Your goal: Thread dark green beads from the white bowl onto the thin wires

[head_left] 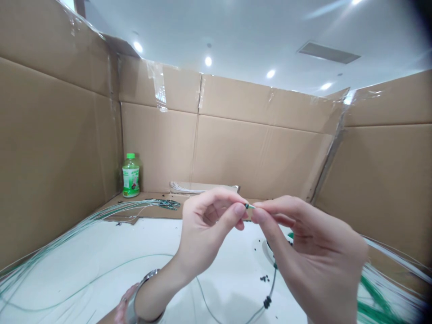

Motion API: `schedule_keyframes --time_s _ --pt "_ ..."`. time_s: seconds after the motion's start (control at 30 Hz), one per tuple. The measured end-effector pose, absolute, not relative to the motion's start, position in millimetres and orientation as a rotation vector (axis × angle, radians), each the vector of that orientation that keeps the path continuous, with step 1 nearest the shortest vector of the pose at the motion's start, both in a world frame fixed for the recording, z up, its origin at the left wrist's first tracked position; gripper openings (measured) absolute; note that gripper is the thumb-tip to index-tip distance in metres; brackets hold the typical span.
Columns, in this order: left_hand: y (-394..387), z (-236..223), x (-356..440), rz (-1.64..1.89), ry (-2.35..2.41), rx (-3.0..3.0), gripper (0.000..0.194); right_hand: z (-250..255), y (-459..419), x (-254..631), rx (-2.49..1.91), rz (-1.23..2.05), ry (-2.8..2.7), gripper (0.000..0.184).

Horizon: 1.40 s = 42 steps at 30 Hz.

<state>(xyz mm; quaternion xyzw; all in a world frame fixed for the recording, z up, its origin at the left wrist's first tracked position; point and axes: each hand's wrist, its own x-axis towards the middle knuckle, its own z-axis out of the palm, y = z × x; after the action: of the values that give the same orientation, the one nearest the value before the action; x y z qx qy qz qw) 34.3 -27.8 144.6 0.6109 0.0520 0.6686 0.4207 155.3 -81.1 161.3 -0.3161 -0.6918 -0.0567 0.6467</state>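
Observation:
In front of me, both hands meet fingertip to fingertip. My left hand (202, 238) is closed in a pinch of thumb and forefinger at the left end of a small green piece with a dark band (249, 206); it looks like a wire end, but its exact kind is too small to tell. The other end of that piece is pinched by my right hand (313, 252). Under my left wrist a thin green wire (135, 259) curves across the white tabletop (151, 288). A grey cable with black rubber pieces (267, 302) on it lies below my right hand.
A bundle of green and white wires (101, 216) lies at the left, with more wires (388, 288) at the right. Small black bits (265, 279) are scattered on the table. A green-capped bottle (131, 176) stands at the back left. Cardboard walls (229, 148) enclose the table.

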Motion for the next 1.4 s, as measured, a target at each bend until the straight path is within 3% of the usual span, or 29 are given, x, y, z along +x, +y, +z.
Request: schedule_keyframes --time_s 0.77,1.13,1.4 --pt "-26.6 143.7 35.9 1.652 0.112 1.464 0.005 157.3 -76.2 154.0 -0.699 -0.160 -1.550 0.021" --pt "-21.3 145.5 26.0 1.793 0.175 1.741 0.007 156.5 -76.4 154.3 -0.710 -0.105 -1.573 0.016" --pt "-12.6 142.1 22.0 1.898 0.191 1.956 0.005 162.4 -78.9 160.9 -0.755 -0.284 -1.618 0.020"
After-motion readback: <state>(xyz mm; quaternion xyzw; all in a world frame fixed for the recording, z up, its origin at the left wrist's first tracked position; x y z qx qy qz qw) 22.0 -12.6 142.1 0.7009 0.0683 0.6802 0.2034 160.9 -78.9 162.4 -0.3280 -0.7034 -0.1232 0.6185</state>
